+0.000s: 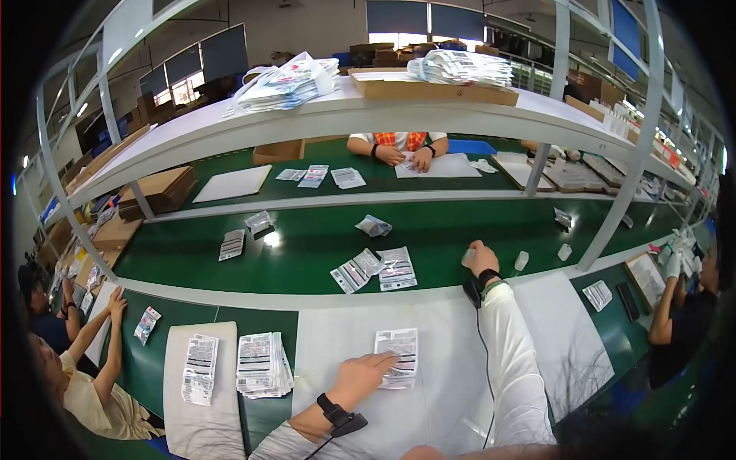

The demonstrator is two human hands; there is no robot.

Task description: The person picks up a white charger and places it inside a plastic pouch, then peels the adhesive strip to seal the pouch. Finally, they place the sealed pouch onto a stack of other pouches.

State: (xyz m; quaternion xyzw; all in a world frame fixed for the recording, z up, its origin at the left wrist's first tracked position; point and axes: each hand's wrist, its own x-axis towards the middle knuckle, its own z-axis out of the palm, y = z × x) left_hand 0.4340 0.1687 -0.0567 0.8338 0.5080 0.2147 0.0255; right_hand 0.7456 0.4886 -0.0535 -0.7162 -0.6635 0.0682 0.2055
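Observation:
My left hand (pixel 363 380) rests with its fingers stretched out over the left side of a white printed packet (pixel 400 359) on the white mat (pixel 330 337). Reaching forward onto the green conveyor belt (pixel 307 268), my right hand (pixel 481 259) is closed on a small translucent plastic container (pixel 468 257), partly hidden by the fingers. To the right of that hand stand two similar pieces, a clear container (pixel 521 261) and another clear container (pixel 565 252). Left of it on the belt lie a printed packet (pixel 397 268) and an overlapping packet (pixel 356 271).
A stack of printed packets (pixel 261 366) and a smaller pile (pixel 200 369) lie left of the mat. A shelf (pixel 429 103) on white posts spans above the belt. Co-workers sit left, right and opposite. A black device (pixel 627 302) lies at right.

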